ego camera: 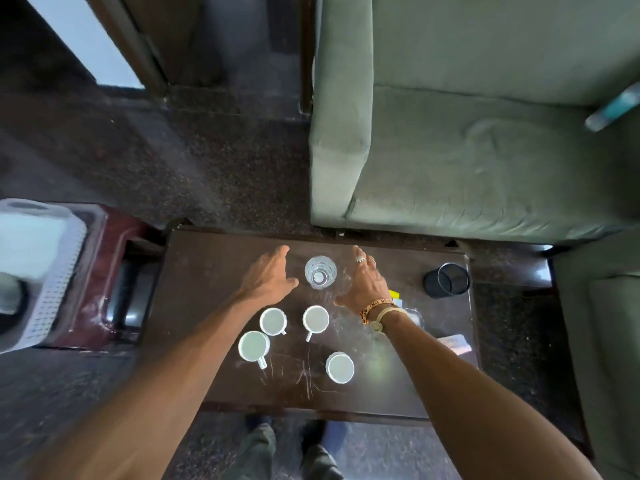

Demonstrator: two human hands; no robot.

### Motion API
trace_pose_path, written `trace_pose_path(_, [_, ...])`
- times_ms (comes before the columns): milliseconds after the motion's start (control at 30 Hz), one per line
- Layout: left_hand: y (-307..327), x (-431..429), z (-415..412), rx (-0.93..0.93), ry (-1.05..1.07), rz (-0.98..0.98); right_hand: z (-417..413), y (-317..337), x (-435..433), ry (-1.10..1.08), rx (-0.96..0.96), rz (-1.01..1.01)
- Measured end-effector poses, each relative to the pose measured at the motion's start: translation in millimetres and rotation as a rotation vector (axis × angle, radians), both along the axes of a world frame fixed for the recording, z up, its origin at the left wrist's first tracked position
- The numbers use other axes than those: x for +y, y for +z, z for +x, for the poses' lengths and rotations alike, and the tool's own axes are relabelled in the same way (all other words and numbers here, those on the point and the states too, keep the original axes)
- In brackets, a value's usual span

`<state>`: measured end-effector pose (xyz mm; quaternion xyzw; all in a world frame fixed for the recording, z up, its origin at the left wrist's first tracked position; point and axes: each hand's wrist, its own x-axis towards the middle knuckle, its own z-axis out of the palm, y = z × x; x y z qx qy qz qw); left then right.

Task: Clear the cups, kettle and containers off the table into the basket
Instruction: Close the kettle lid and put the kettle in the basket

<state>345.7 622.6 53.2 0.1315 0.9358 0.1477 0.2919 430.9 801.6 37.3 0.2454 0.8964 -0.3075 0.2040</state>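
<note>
both forearms reach out from under the camera over the dark table [207,271], and the hands are at its far middle. left hand [270,275] and right hand [363,285] flank a clear glass [320,271], fingers straight and released, grasping nothing; neither plainly touches it. the glass stands upright, mouth up, so its long axis runs straight up toward the camera. nearer the body stand four white cups, all upright: far-left cup [273,321] with its handle turned to the near right, far-right cup [316,319] with handle pointing at the near edge, near-left cup [254,345] with handle to the near right, near-right cup [340,367] whose handle is hidden. a black mesh pot [446,280] sits at the table's right end. the white basket [59,282] rests on a maroon stool [104,244] off the table's left end, well apart from the glass. a dark round thing [10,299] lies at its near end, too blurred to call a kettle. judging by this, the clearing is barely begun: glass, cups and pot are all left to move
</note>
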Motion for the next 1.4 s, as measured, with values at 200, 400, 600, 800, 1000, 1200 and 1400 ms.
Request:
trace_pose_path(200, [72.3,-42.7,35.6,0.094,0.08,0.064,11.8,71.7,-40.9,0.14,0.095,-0.012])
trace_pose_path(400, [120.8,-120.5,63.7,0.154,0.219,0.085,12.5,133.5,-112.4,0.275,0.153,-0.006])
trace_pose_path(600, [139.7,-217.2,97.7,0.157,0.425,0.167,19.5,164.3,-205.1,0.385,0.191,0.001])
trace_pose_path(800, [129.9,-341.1,159.0,0.092,0.64,0.213,51.8,156.9,-328.2,0.513,0.154,-0.041])
trace_pose_path(1000, [149.7,-447.7,187.8,0.161,0.741,0.204,65.1,170.7,-440.6,0.639,0.191,-0.078])
trace_pose_path(1200, [170.5,-517.0,175.4,0.236,0.834,0.238,43.7,190.8,-517.4,0.713,0.234,-0.081])
trace_pose_path(1400, [141.9,-551.5,159.5,0.172,0.905,0.296,14.4,162.5,-558.7,0.73,0.192,-0.078])
